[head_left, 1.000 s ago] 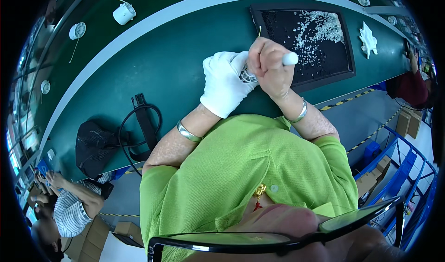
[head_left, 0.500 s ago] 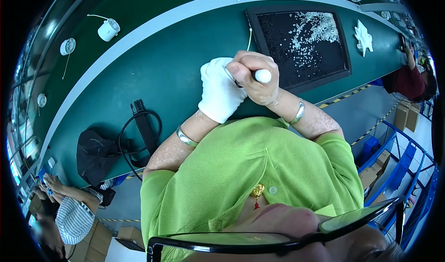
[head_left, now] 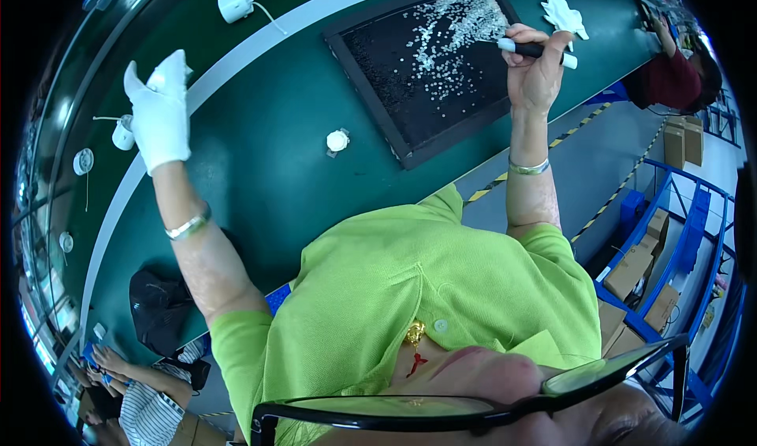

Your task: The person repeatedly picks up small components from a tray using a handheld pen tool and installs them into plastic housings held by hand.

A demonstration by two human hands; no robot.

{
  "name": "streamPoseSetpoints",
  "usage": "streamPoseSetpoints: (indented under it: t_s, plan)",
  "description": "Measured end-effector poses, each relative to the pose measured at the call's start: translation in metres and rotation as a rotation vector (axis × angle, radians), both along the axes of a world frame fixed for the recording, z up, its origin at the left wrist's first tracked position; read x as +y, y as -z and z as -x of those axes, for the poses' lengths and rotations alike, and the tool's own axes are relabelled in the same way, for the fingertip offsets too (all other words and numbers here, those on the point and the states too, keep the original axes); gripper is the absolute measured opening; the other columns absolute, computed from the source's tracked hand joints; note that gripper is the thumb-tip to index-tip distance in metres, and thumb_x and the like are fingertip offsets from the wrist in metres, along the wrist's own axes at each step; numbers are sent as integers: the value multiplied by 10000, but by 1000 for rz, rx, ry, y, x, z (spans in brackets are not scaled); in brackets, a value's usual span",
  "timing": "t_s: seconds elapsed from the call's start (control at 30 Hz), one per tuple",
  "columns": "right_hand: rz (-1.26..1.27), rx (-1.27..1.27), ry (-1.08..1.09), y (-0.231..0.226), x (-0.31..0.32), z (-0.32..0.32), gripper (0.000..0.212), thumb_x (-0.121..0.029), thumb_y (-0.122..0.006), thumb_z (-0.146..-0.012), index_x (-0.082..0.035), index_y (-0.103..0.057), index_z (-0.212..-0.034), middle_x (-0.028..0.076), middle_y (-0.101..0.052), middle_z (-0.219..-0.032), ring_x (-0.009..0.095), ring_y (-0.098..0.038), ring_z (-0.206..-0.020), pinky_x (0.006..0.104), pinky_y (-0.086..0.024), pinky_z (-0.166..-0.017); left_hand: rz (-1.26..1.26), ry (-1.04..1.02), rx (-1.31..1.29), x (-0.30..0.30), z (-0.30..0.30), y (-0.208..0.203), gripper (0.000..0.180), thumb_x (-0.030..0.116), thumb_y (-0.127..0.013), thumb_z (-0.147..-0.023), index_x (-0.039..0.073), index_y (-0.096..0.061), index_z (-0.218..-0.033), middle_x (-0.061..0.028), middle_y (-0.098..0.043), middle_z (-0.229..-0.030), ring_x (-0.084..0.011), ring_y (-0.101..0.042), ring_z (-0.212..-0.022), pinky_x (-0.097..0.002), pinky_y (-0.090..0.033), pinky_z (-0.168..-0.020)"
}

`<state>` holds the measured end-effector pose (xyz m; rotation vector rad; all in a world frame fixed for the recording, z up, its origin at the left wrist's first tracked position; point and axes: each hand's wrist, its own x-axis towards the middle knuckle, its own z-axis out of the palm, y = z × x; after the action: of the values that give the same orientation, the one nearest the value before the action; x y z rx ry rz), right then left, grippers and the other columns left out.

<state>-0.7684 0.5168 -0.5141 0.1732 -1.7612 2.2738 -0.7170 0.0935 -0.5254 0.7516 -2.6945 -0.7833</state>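
My left hand (head_left: 162, 119), in a white glove, reaches out over the far-left table edge. Its thumb stands apart from the fingers, and I make out nothing in it. Close by is a white cylindrical part (head_left: 123, 133) with a wire. My bare right hand (head_left: 536, 79) grips a pen-shaped tool (head_left: 530, 49), black in the middle with white ends, over the right side of a black tray (head_left: 406, 153). Small pale pieces (head_left: 453, 32) lie scattered in the tray, with tiny dark ones at its left. A small round white part (head_left: 337, 141) sits on the green table between my hands.
A second white cylinder (head_left: 235, 4) with a wire rests beyond the pale curved strip. A crumpled white glove (head_left: 563, 14) lies right of the tray, a black bag (head_left: 158, 300) at the near left. Other people work at both ends; blue racks (head_left: 670, 241) with boxes stand right.
My hands have parted from in front of me: the left swung far left, the right went to the tray with the tool. The round white part now shows on the table.
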Motion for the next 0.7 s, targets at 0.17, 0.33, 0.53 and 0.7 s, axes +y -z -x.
streamPoseSetpoints:
  t_s: [0.17,0.33,0.53,0.7]
  plan:
    - [-326,-101,127,12,19,-5,261,-200,-632,-896,55,-634,-842,101,-625,-798,95,-503,-630,217,-392,-553,119,-7,-152,-68,54,21,878,627,-478,-816,18,-275,-1415,-220,-582,-1205,-359,-533,-1164,-380,-378,-1002]
    - [-428,-147,111,19,5,-5,224,-201,-655,-879,22,-655,-864,37,-624,-738,63,-504,-595,193,-423,-550,9,-70,-388,-131,83,81,959,653,-517,-783,-2,-248,-1430,-222,-453,-1358,-347,-419,-1281,-368,-303,-1069]
    - [-542,-165,130,25,9,-1,217,-218,-704,-833,-4,-690,-870,12,-637,-711,49,-518,-591,188,-426,-542,431,-309,-239,-72,67,11,992,724,-483,-766,-39,-333,-1382,-232,-507,-1290,-371,-522,-1158,-430,-383,-1003]
    - [-519,-156,149,31,12,2,215,-219,-702,-833,-8,-692,-871,14,-646,-718,52,-520,-591,187,-429,-546,-132,-3,642,45,51,-5,585,243,-697,-818,-58,-463,-1262,-205,-545,-1215,-257,-548,-1116,-360,-442,-926]
